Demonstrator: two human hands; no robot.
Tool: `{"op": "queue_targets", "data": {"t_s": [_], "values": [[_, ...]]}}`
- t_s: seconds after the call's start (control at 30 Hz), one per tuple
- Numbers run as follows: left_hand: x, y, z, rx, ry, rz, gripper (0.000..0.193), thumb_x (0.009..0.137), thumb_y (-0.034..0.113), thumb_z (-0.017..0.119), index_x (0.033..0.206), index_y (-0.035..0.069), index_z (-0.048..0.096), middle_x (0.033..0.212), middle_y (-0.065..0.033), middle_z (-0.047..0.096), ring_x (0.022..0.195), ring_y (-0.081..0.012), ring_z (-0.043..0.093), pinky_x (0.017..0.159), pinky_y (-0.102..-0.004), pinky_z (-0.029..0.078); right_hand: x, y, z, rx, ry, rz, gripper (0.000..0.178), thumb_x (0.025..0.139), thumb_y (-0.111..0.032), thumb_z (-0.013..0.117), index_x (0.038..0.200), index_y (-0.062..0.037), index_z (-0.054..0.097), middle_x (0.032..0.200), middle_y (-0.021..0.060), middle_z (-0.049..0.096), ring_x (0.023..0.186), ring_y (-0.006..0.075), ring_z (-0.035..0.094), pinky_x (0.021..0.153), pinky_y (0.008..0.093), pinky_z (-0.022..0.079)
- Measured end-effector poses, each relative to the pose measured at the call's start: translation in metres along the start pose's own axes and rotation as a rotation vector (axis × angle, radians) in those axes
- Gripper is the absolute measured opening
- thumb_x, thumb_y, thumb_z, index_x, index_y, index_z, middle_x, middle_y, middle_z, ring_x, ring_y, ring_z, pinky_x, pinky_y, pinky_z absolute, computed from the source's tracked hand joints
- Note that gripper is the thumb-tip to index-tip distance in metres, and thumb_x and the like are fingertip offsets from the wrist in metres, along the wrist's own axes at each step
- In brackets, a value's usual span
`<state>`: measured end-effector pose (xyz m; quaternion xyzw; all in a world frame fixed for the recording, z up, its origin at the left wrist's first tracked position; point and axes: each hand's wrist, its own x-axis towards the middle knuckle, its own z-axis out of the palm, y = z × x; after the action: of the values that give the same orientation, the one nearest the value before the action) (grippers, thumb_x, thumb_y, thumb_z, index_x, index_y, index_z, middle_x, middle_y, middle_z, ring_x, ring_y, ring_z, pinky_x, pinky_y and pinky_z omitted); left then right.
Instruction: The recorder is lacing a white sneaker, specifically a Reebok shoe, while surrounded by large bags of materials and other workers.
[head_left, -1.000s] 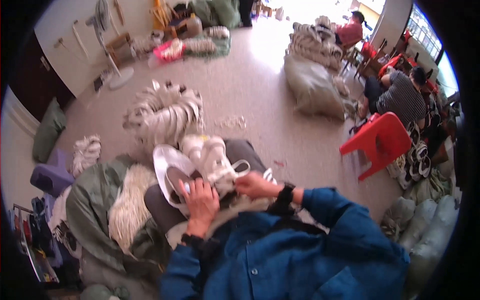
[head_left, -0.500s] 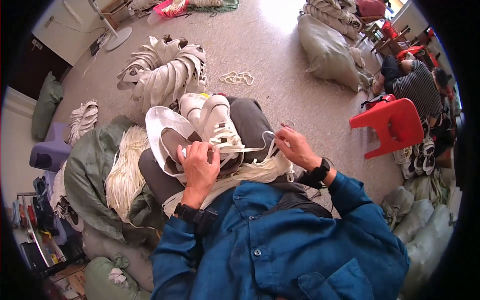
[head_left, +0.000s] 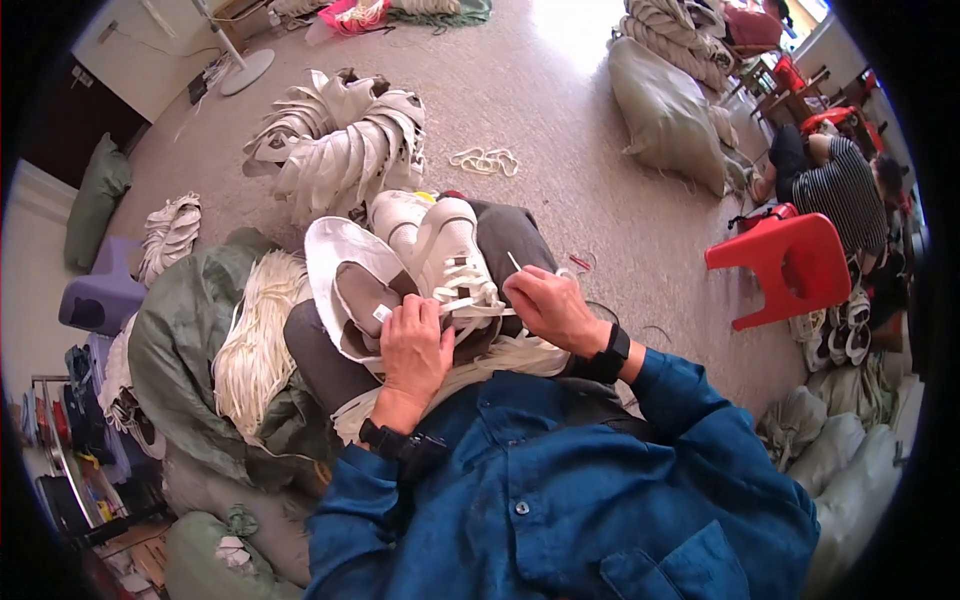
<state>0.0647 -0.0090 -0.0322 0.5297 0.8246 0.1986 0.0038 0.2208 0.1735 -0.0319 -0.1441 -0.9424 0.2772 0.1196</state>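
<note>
White laced shoe [head_left: 455, 240]: landmark; rests on the person's lap, toe pointing away from the body.
Left hand [head_left: 413, 345]: at the near-left edge of the laced shoe; fingers bent and close together; whether they clamp anything cannot be told.
Right hand [head_left: 550, 303]: just right of the laced shoe; thumb and forefinger clamped on a white shoelace [head_left: 514, 262], tip projecting.
Open white upper [head_left: 328, 250]: left of the laced shoe, grey-brown lining exposed.
Lace bundle [head_left: 520, 356]: across the lap, on the near side of the laced shoe.
Green sack [head_left: 180, 345]: left of the laced shoe.
Red stool [head_left: 800, 260]: well right of the laced shoe.
</note>
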Motion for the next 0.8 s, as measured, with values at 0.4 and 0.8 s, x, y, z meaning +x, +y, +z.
{"op": "queue_targets", "data": {"t_s": [0.4, 0.8], "values": [[0.0, -0.025, -0.01, -0.214, 0.16, -0.086, 0.027, 0.074, 0.006, 0.061, 0.101, 0.002, 0.059, 0.098, -0.0135, 0.056, 0.091, -0.033, 0.061, 0.077, -0.0418, 0.053, 0.031, 0.003, 0.028, 0.901, 0.024, 0.32, 0.055, 0.093, -0.019, 0.068, 0.137, 0.0037, 0.042, 0.121, 0.0125, 0.057, 0.106, 0.0188, 0.059, 0.09, 0.0325, 0.051], [-0.005, -0.04, -0.035, -0.414, 0.063, -0.148, 0.027, 0.08, 0.012, 0.069, 0.104, 0.003, 0.059, 0.1, -0.0161, 0.06, 0.09, -0.0355, 0.063, 0.077, -0.0435, 0.052, 0.016, -0.012, 0.009, 1.501, -0.159, 0.511, 0.021, 0.097, -0.018, 0.064, 0.112, -0.005, 0.059, 0.101, 0.0015, 0.065, 0.091, 0.0109, 0.063, 0.085, 0.0282, 0.051]]}}
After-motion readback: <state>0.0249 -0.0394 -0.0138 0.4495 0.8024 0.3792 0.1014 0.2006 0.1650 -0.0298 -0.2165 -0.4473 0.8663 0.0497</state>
